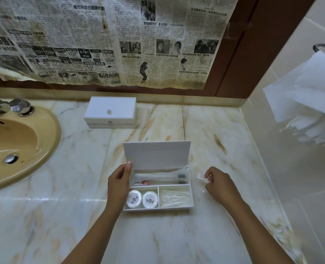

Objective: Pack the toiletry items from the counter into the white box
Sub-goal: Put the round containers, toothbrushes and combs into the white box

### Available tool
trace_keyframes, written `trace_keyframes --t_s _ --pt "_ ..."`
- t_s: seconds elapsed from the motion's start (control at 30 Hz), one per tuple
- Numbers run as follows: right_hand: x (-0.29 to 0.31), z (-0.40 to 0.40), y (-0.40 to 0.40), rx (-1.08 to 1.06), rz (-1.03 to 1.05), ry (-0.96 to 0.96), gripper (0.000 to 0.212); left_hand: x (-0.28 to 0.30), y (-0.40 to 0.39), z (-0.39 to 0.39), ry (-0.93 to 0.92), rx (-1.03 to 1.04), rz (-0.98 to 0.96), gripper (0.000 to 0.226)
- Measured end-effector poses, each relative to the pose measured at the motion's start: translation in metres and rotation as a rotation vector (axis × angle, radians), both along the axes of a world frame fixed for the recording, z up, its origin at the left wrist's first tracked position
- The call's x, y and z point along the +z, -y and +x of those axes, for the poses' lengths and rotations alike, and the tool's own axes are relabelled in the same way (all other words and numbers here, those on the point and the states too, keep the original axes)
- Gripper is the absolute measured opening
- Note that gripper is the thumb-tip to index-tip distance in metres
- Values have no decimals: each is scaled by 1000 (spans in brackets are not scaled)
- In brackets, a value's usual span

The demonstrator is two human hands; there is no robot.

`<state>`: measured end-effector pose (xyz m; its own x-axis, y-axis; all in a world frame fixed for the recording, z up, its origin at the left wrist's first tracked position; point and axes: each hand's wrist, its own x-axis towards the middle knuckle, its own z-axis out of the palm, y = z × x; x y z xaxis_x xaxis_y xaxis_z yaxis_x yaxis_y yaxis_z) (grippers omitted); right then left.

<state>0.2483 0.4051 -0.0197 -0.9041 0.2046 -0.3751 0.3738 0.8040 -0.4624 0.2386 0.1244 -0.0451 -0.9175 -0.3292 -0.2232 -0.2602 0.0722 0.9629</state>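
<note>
An open white box (191,195) lies on the marble counter in front of me, its lid (156,155) tilted up at the back. The long rear compartment holds wrapped toothbrushes (157,177). Two round white soaps (142,200) fill the front left compartment, and clear plastic packets (175,197) lie in the front right one. My left hand (119,185) holds the lid's lower left corner with the thumb on it. My right hand (218,182) hovers just right of the box and pinches a small clear plastic packet (202,177).
A second, closed white box (110,112) with a clear knob stands against the back wall. A beige sink (15,145) with chrome taps (9,105) is at the left. White tissue (306,96) hangs from a holder on the right wall.
</note>
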Motion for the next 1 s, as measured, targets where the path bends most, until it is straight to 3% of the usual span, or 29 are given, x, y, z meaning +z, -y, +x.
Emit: trace_keyframes --t_s 0.1,0.23,0.6,0.73,0.87,1.0 --pt "-1 -1 1 2 -22 11 22 0 0 0 1 0 4 27" --pt "0 -3 2 -9 -8 -4 6 0 0 1 -2 -2 12 27" --pt "34 -9 11 -7 -119 -162 16 -1 1 0 -5 1 20 26" --pt "60 -7 31 95 -115 -212 14 -2 1 -1 -1 13 17 26" --pt "66 0 56 239 -124 -140 14 -2 1 -1 -1 16 17 27" --pt "39 14 84 465 80 -78 24 -3 2 -1 3 16 19 28"
